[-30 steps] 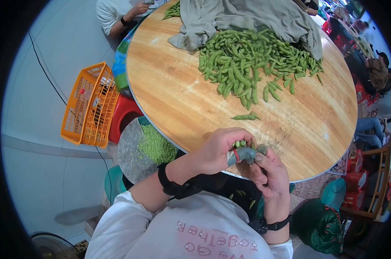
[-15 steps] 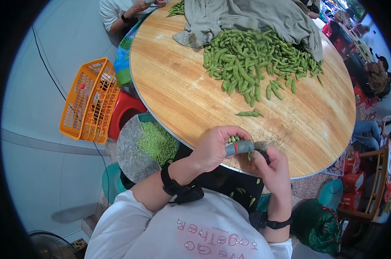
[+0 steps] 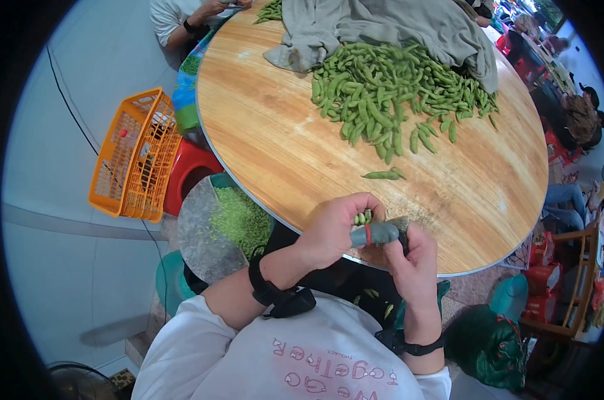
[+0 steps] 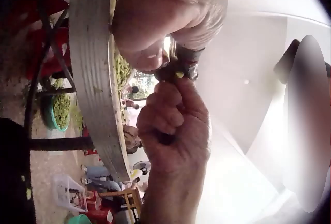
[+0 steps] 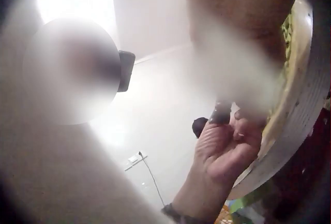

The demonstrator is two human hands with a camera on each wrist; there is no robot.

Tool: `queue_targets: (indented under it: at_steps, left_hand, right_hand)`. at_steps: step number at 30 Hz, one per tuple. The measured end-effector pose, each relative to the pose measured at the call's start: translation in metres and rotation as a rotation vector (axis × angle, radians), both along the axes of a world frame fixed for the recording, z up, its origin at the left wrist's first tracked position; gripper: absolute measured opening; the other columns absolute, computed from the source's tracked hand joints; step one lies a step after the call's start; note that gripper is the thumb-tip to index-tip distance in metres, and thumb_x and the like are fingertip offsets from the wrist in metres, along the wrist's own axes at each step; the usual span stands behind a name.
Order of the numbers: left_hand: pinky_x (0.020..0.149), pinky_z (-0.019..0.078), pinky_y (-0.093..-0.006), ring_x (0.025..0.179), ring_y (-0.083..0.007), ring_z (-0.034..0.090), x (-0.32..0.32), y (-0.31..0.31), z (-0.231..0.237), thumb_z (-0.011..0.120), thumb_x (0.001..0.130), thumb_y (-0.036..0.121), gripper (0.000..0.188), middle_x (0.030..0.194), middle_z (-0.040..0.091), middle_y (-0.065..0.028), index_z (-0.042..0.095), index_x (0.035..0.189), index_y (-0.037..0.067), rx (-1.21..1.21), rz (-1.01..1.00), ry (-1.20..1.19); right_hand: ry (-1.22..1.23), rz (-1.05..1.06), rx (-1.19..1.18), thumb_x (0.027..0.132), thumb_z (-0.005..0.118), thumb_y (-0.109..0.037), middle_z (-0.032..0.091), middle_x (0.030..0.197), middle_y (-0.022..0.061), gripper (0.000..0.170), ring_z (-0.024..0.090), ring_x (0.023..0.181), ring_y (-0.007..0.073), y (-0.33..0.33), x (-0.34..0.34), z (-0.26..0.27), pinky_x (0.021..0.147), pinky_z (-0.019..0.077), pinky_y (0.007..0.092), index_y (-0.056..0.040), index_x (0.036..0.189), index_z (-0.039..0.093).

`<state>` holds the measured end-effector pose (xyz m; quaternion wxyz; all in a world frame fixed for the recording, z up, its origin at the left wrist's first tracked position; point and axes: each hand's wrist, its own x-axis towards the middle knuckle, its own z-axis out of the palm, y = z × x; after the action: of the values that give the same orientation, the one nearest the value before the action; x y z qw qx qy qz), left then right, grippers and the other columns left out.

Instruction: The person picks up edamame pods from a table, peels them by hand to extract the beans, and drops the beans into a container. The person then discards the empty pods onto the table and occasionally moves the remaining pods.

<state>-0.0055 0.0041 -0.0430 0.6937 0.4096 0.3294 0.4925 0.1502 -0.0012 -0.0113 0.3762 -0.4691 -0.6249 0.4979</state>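
Head view: left of the fingers, shelled beans (image 3: 239,223) sit in a lined tub (image 3: 199,233); a sloppy toss would probably miss. Left hand (image 3: 332,230) curls round green bits (image 3: 363,218) (loosen up and they'd likely spill). Right hand (image 3: 414,259) bends in just beside; can't tell what it's pinching, too hidden.

Is a round surface (image 3: 269,133) with light wood grain, a few pale marks, and a ribbed edge (image 4: 93,58). Carries a broad heap of green pods (image 3: 375,93) toward the far side, with a crumpled grey cloth (image 3: 395,23) over its far part. Holds some loose pods (image 3: 453,132) just off the heap, a smaller cluster (image 3: 270,11) left of the cloth, a pod or two (image 3: 383,175) nearer the front, and brownish specks (image 3: 422,210) near the close edge.
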Motion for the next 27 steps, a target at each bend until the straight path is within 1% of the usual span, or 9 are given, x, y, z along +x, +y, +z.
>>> queue_targets:
  at_steps: [3, 7, 9, 12, 16, 19, 22, 25, 27]
  left_hand:
    - [0.064, 0.0437, -0.0182, 0.075, -0.0049, 0.053, -0.009, 0.002, 0.006, 0.062, 0.078, 0.001, 0.021, 0.087, 0.055, -0.0003, 0.055, 0.097, 0.001, -0.005, 0.015, -0.022]
    - [0.065, 0.0437, -0.0185, 0.075, -0.0045, 0.052, -0.019, 0.005, 0.010, 0.061, 0.080, 0.002, 0.017, 0.087, 0.057, -0.0008, 0.057, 0.096, 0.000, -0.021, 0.074, 0.055]
    - [0.065, 0.0436, -0.0182, 0.074, -0.0044, 0.052, -0.021, 0.006, 0.010, 0.056, 0.081, -0.001, 0.016, 0.086, 0.058, -0.0006, 0.059, 0.097, 0.001, -0.029, 0.147, 0.209]
    - [0.066, 0.0438, -0.0185, 0.073, -0.0040, 0.052, -0.018, 0.005, 0.008, 0.051, 0.082, -0.004, 0.019, 0.086, 0.058, 0.0000, 0.059, 0.099, 0.001, -0.024, 0.147, 0.317]
    - [0.067, 0.0442, -0.0192, 0.075, -0.0049, 0.052, -0.014, 0.003, 0.018, 0.049, 0.083, -0.005, 0.020, 0.086, 0.058, -0.0001, 0.060, 0.098, 0.001, -0.074, 0.124, 0.276]
    - [0.068, 0.0444, -0.0199, 0.076, -0.0063, 0.053, -0.012, 0.002, 0.014, 0.048, 0.082, -0.006, 0.021, 0.086, 0.059, -0.0007, 0.061, 0.097, 0.001, 0.006, 0.154, 0.254]
    - [0.068, 0.0441, -0.0198, 0.077, -0.0075, 0.053, -0.013, 0.003, -0.002, 0.050, 0.082, -0.006, 0.022, 0.086, 0.059, -0.0013, 0.061, 0.100, 0.001, 0.348, 0.088, 0.537]
    - [0.064, 0.0419, -0.0179, 0.075, -0.0060, 0.052, -0.007, 0.001, 0.006, 0.056, 0.082, -0.002, 0.022, 0.087, 0.059, -0.0013, 0.059, 0.103, 0.000, 0.210, 0.085, 0.414]
    - [0.060, 0.0390, -0.0161, 0.072, -0.0041, 0.050, -0.002, -0.001, 0.021, 0.062, 0.081, 0.005, 0.025, 0.084, 0.058, -0.0005, 0.058, 0.105, 0.000, -0.167, 0.048, -0.118]
  right_hand:
    - [0.422, 0.020, -0.491, 0.088, 0.055, -0.017, 0.048, 0.058, -0.0043, 0.016, 0.040, 0.048, 0.0026, 0.008, 0.000, 0.006, 0.043, 0.0292, 0.0184, -0.0025, 0.081, 0.056]
    - [0.181, 0.169, -0.489, 0.086, 0.057, -0.017, 0.053, 0.056, 0.0024, 0.016, 0.049, 0.047, 0.0124, 0.039, 0.006, 0.004, 0.044, 0.0363, 0.0262, -0.0015, 0.083, 0.056]
    - [-0.469, -0.156, 0.364, 0.083, 0.057, -0.015, 0.057, 0.060, 0.0128, 0.012, 0.057, 0.053, 0.0273, 0.063, 0.001, -0.005, 0.048, 0.0419, 0.0368, -0.0032, 0.085, 0.057]
    - [-0.952, -0.130, 0.408, 0.080, 0.058, -0.012, 0.059, 0.068, 0.0183, 0.009, 0.059, 0.063, 0.0351, 0.078, -0.010, 0.003, 0.054, 0.0443, 0.0422, -0.0048, 0.085, 0.059]
    - [-0.946, -0.157, 0.407, 0.078, 0.058, -0.010, 0.060, 0.072, 0.0197, 0.008, 0.059, 0.067, 0.0351, 0.075, -0.006, -0.005, 0.056, 0.0447, 0.0424, -0.0046, 0.084, 0.060]
    - [-0.715, -0.188, 0.458, 0.079, 0.058, -0.009, 0.060, 0.066, 0.0157, 0.009, 0.059, 0.059, 0.0299, 0.067, 0.009, -0.014, 0.053, 0.0442, 0.0389, -0.0021, 0.084, 0.059]
    - [-0.044, -0.160, -0.209, 0.081, 0.058, -0.008, 0.049, 0.059, -0.0027, 0.009, 0.043, 0.048, 0.0061, 0.051, 0.020, -0.004, 0.043, 0.0329, 0.0218, 0.0007, 0.082, 0.058]
    - [0.321, -0.056, -0.487, 0.080, 0.059, -0.007, 0.047, 0.057, -0.0031, 0.007, 0.038, 0.044, 0.0030, 0.038, 0.029, 0.008, 0.039, 0.0258, 0.0179, -0.0006, 0.083, 0.058]
    - [0.400, -0.045, -0.543, 0.080, 0.059, -0.006, 0.046, 0.057, -0.0030, 0.009, 0.035, 0.042, 0.0022, 0.030, 0.027, 0.009, 0.036, 0.0228, 0.0171, -0.0005, 0.086, 0.057]
